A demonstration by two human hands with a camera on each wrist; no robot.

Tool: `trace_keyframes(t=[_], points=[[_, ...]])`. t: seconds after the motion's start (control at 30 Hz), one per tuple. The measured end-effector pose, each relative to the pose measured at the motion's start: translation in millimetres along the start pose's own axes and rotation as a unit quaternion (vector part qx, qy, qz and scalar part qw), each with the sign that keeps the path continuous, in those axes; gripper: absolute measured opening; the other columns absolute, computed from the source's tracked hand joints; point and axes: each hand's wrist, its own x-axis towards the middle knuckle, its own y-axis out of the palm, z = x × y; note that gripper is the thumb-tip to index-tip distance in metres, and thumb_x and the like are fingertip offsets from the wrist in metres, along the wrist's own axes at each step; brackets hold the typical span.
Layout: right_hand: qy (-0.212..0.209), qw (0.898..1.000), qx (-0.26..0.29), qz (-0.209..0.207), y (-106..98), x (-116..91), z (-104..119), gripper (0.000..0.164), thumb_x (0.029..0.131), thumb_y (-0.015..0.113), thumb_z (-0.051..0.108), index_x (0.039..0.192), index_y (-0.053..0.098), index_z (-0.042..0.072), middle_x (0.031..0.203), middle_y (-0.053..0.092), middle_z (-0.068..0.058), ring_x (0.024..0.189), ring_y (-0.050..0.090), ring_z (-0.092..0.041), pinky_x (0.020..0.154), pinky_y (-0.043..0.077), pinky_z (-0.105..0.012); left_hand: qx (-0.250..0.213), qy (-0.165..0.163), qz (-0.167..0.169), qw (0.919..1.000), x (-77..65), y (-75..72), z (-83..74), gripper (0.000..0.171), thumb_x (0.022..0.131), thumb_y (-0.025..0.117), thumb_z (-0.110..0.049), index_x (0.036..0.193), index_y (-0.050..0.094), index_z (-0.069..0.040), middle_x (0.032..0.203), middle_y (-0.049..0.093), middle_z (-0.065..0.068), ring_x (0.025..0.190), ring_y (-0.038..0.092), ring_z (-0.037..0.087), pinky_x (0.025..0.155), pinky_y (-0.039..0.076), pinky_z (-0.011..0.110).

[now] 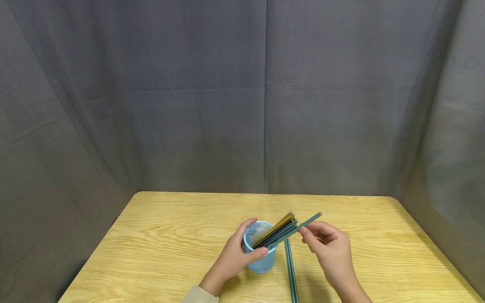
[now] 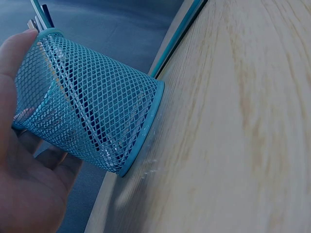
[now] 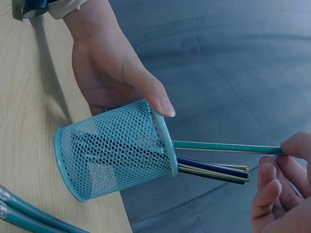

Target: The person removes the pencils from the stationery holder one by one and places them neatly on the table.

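A light-blue mesh pencil cup (image 1: 261, 264) stands on the table, with several yellow, black and green pencils (image 1: 278, 230) leaning out over its right side. My left hand (image 1: 236, 252) grips the cup around its rim, thumb in front and fingers behind. With thumb and fingers my right hand (image 1: 329, 248) pinches a green pencil (image 3: 223, 147) near its upper end. That pencil's lower end sits inside the cup's mouth. Through the mesh (image 2: 92, 92) the pencils slant toward the bottom in the left wrist view.
Green pencils (image 1: 291, 271) lie side by side on the wooden table (image 1: 170, 235), just right of the cup and running toward the near edge. Grey curtains (image 1: 197, 126) enclose the back and both sides.
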Motion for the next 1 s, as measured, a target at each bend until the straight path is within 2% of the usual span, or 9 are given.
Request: trace_keyframes(t=[0.3,0.63,0.87,1.0], points=[[-0.017,1.000,0.012,0.015,-4.5,-0.5,6.4,0.012,0.089,0.073,0.003,0.094,0.070,-0.007,0.077,0.069,-0.004,0.070,0.065,-0.013,0.061,0.052,-0.024,0.001,0.000,0.001,1.0000,-0.5,-0.1,-0.3,0.075,0.087,0.076,-0.040,0.148,0.034,-0.043,0.133,0.054,0.002,0.120,0.052,0.023,0.099,0.040,0.051],[-0.022,0.999,0.038,-0.018,-4.4,-2.2,13.6,0.007,0.087,0.073,-0.002,0.091,0.070,-0.007,0.072,0.067,-0.007,0.064,0.061,-0.013,0.057,0.048,-0.023,0.004,-0.002,0.000,1.0000,-0.4,0.1,1.1,0.075,0.086,0.077,-0.042,0.148,0.034,-0.044,0.132,0.054,0.001,0.119,0.052,0.022,0.099,0.040,0.050],[-0.020,0.999,0.017,-0.018,-7.5,-3.0,18.4,0.009,0.088,0.073,0.000,0.092,0.070,-0.006,0.074,0.067,-0.008,0.067,0.062,-0.015,0.060,0.050,-0.024,0.001,0.002,-0.001,1.0000,-0.5,0.0,0.6,0.075,0.086,0.077,-0.041,0.148,0.035,-0.043,0.132,0.055,0.001,0.120,0.053,0.022,0.099,0.040,0.050],[-0.029,0.999,0.034,-0.013,-8.2,-4.2,20.9,0.009,0.088,0.073,-0.001,0.093,0.069,-0.008,0.076,0.068,-0.006,0.069,0.063,-0.013,0.061,0.050,-0.023,0.003,0.000,-0.001,1.0000,-0.5,-0.1,0.2,0.075,0.086,0.077,-0.040,0.148,0.035,-0.042,0.133,0.055,0.001,0.121,0.052,0.022,0.100,0.040,0.051]])
